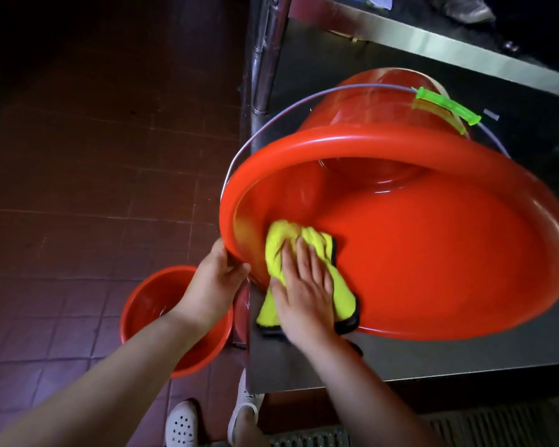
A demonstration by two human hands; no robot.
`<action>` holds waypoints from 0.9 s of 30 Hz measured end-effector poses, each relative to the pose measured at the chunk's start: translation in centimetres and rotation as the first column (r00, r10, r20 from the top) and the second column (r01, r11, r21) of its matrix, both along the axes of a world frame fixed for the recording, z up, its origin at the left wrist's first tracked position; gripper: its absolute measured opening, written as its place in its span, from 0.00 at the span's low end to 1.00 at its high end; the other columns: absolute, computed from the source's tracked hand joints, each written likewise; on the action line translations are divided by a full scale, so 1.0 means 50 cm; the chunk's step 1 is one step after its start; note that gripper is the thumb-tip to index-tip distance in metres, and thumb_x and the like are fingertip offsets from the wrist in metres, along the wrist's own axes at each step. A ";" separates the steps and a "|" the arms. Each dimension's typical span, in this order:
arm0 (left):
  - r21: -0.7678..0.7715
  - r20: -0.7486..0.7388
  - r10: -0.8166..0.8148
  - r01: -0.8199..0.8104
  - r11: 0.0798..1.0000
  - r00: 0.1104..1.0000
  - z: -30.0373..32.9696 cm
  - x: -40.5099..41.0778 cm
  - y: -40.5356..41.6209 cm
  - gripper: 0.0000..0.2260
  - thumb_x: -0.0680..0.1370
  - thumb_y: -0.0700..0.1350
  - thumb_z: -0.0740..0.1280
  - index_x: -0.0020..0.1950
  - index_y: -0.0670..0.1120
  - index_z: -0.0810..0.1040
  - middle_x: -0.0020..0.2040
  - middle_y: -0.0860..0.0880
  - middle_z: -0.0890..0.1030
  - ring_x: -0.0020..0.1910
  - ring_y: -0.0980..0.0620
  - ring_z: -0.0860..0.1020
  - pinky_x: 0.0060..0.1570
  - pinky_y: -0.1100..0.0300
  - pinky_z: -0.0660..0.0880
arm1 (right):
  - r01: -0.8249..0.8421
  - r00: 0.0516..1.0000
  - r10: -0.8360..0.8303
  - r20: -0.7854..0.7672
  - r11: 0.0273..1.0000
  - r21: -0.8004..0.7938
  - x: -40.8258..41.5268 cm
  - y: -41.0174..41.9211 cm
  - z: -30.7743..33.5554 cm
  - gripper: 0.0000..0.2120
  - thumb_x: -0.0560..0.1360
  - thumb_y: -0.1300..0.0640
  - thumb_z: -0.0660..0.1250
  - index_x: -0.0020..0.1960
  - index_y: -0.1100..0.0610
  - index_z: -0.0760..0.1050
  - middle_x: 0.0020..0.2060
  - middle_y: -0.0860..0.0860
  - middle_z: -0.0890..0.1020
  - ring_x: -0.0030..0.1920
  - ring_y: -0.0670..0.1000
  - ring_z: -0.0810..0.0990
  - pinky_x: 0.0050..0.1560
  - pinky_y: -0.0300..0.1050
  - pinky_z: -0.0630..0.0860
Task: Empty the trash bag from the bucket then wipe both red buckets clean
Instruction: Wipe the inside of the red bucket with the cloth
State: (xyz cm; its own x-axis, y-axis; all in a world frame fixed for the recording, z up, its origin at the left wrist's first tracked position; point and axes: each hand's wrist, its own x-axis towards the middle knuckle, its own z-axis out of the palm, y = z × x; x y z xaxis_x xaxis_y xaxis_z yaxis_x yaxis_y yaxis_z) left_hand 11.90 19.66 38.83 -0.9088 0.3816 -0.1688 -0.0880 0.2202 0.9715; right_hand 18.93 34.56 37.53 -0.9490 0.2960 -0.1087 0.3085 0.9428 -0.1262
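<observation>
We're tipping bucket (pixel 400 240) toward us on table (pixel 304 366): left hand (pixel 217 282) clamping near rim steadies it, right hand (pixel 304 291), fingers flat, slightly spread, pressing cloth (pixel 291 243) inside.

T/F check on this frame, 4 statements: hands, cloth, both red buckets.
1. The right hand presses a yellow cloth against the inside of the big red bucket. True.
2. The big bucket stands upright on the floor. False: it lies tipped on its side on the metal table.
3. The left hand grips the big bucket's rim. True.
4. The second red bucket sits on the table. False: it stands on the tiled floor.
</observation>
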 end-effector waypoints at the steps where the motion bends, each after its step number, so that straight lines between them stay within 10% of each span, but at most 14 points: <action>1: 0.004 0.000 -0.011 0.011 1.000 1.000 0.003 -0.002 0.000 0.15 0.76 0.33 0.64 0.55 0.51 0.70 0.47 0.54 0.80 0.46 0.68 0.78 0.46 0.74 0.72 | -0.005 1.000 0.005 0.003 1.000 -0.005 0.013 -0.007 0.001 0.30 0.75 0.40 0.43 0.76 0.44 0.46 0.77 0.47 0.47 0.76 0.50 0.46 0.73 0.48 0.46; 9: -0.106 -0.154 -0.124 0.108 0.988 0.980 0.086 -0.072 -0.024 0.08 0.76 0.39 0.66 0.51 0.44 0.69 0.44 0.38 0.79 0.47 0.39 0.79 0.51 0.39 0.74 | 0.044 0.997 -0.046 0.061 0.998 0.040 -0.121 0.129 -0.001 0.28 0.78 0.43 0.52 0.76 0.46 0.51 0.77 0.46 0.50 0.75 0.49 0.52 0.72 0.49 0.50; 16: -0.172 -0.318 -0.130 0.078 0.982 0.939 0.126 -0.120 -0.027 0.08 0.77 0.41 0.66 0.52 0.49 0.69 0.44 0.47 0.79 0.46 0.50 0.79 0.51 0.48 0.76 | 0.151 0.977 -0.169 0.129 0.979 0.139 -0.278 0.254 -0.003 0.31 0.77 0.39 0.50 0.76 0.50 0.52 0.76 0.50 0.52 0.75 0.52 0.51 0.71 0.51 0.49; 22: -0.086 0.023 -0.097 0.099 0.991 0.995 0.026 -0.069 0.009 0.15 0.77 0.36 0.65 0.60 0.45 0.67 0.52 0.47 0.81 0.54 0.52 0.80 0.59 0.49 0.74 | 0.178 0.978 -0.185 0.091 0.980 0.084 -0.279 0.220 -0.010 0.30 0.77 0.42 0.53 0.76 0.49 0.52 0.76 0.50 0.53 0.76 0.52 0.49 0.72 0.51 0.47; 27: -0.061 -0.010 -0.018 0.018 0.998 1.000 -0.015 -0.059 0.011 0.15 0.77 0.36 0.65 0.51 0.57 0.68 0.45 0.57 0.80 0.48 0.60 0.80 0.50 0.61 0.75 | 0.087 0.996 -0.088 0.019 0.995 0.049 -0.147 0.084 -0.013 0.30 0.76 0.40 0.53 0.76 0.46 0.50 0.76 0.50 0.53 0.75 0.53 0.50 0.72 0.52 0.48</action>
